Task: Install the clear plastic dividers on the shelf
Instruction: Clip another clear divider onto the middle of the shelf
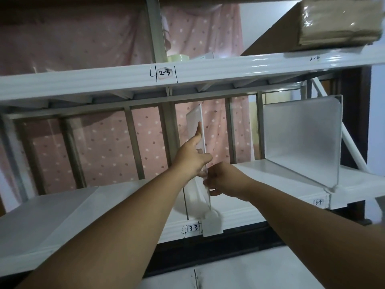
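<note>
Just below the centre of the frame, the right hand (224, 180) is pinching the front edge of a clear divider (196, 130) low down, fingers closed on it, while the left hand (192, 157) is resting half open against the divider's side, forefinger stretched up along it – steadying it, not gripping. The divider is standing upright on the middle shelf (245, 213), its front clip (212, 225) hanging over the lip beside the "3-3" label (192, 227). To do this well, I judge the sheet should be kept square to the lip and the clip pressed fully down before letting go.

Counted: three dividers are showing – this one, a second (302, 138) standing at the right, and a third (39, 222) at lower left. Two hands are working. Farther up, one cardboard bundle (337, 24) is lying on the upper shelf (208, 71).
</note>
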